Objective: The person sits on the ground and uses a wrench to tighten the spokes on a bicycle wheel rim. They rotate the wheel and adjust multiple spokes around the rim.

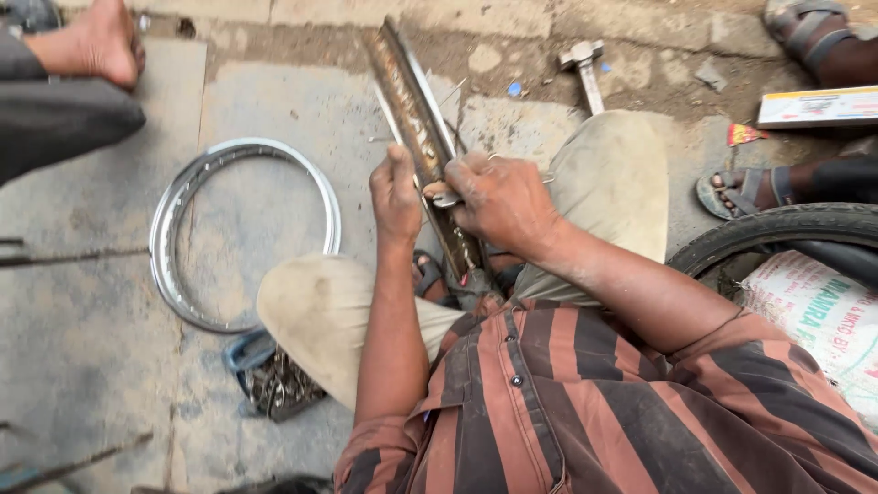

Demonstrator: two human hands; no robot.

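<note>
Both hands close on a rusty, curved wheel rim (416,119) standing between the knees, left hand (395,197) pinching its edge, right hand (498,201) gripping a thin metal spoke (448,198) against it.

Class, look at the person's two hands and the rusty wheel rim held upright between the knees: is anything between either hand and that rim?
Nothing visible. The left hand and right hand both rest against the rusty metal wheel rim, with thin spokes at the fingers.
</note>
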